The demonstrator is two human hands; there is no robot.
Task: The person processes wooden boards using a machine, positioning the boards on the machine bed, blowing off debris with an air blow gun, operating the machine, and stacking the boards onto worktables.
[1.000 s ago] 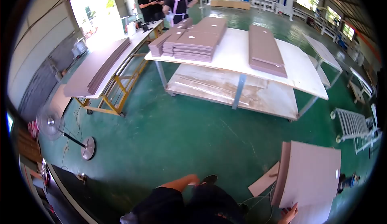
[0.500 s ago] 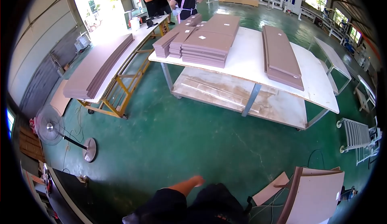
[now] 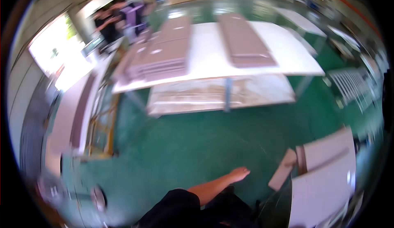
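My left hand (image 3: 239,173) reaches across in front of my body, low in the view, above the green floor. Its fingers look curled together, slightly blurred, and no object shows in them. It touches nothing that I can see. Nearest to it is a small brown board (image 3: 283,169) leaning low on the right, beside large upright panels (image 3: 322,195). My right hand is out of view.
Ahead, a white-topped table (image 3: 209,43) carries stacked brown panels (image 3: 164,49). Another bench at left holds long panels (image 3: 67,113). A fan (image 3: 97,198) stands lower left. People (image 3: 133,16) stand together at the back left. A roller rack (image 3: 351,86) is at right.
My view has swung to the right, so the tables and people now sit further left. My left arm reaches further out to the right. The upright panels show more fully.
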